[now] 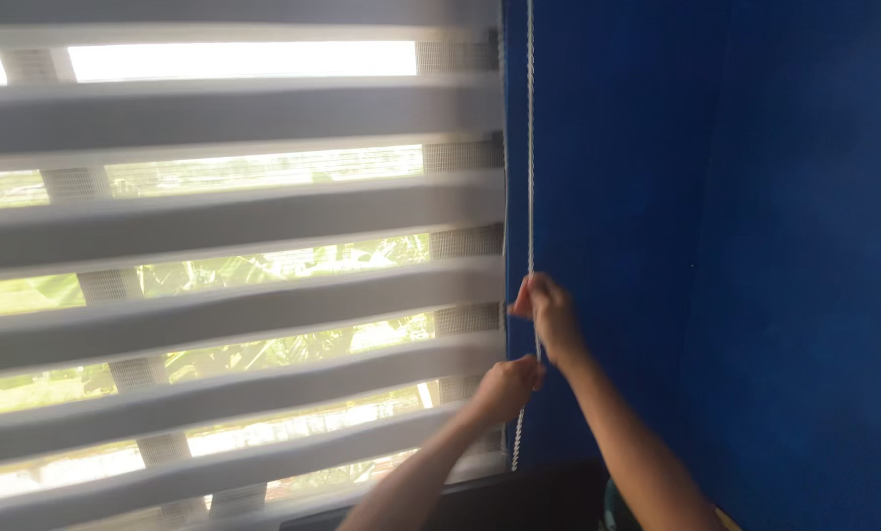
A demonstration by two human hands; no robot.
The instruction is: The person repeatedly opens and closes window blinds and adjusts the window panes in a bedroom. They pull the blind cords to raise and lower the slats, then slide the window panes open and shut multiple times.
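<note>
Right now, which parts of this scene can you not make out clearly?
- Head view: the top of the cord is cut off by the upper edge.
- The fingers of the left hand curl around the cord, away from the camera.
- The garden behind the blind shows only as bright strips between slats.
- Both elbows are cut off by the bottom edge.
- The right hand is motion-blurred.

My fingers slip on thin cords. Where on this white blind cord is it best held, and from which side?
Take the cord on its straight vertical run by the blue wall, from the front. It is thin and beaded, so a pinch grip suits it, as the right hand does above and the left hand below.
</note>
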